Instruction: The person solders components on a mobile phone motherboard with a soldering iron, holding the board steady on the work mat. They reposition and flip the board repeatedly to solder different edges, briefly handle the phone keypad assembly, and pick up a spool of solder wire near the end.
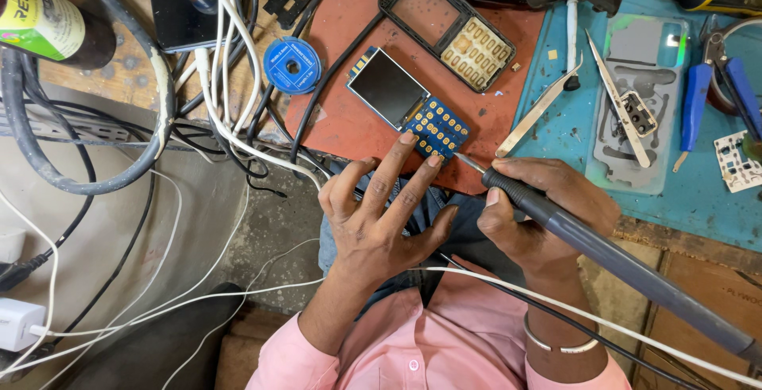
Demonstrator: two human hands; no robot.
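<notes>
Two fingertips of the left hand (373, 215) press down on the small blue keypad circuit board with its dark square screen (409, 104), lying at the near edge of the worn red-brown mat (349, 132). The right hand (540, 215) is clenched around the grey-handled soldering iron (603, 259), its tip just beside the board's right corner. To solder well, I judge the board should be kept pinned flat, the tip touched only briefly to one pad, clear of the fingertips. Steel tweezers (540, 108) lie on the blue mat (706, 199) beyond.

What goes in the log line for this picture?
left hand: fingertips pressing blue circuit board | right hand: gripping soldering iron, tip at board edge | tweezers: idle
</notes>
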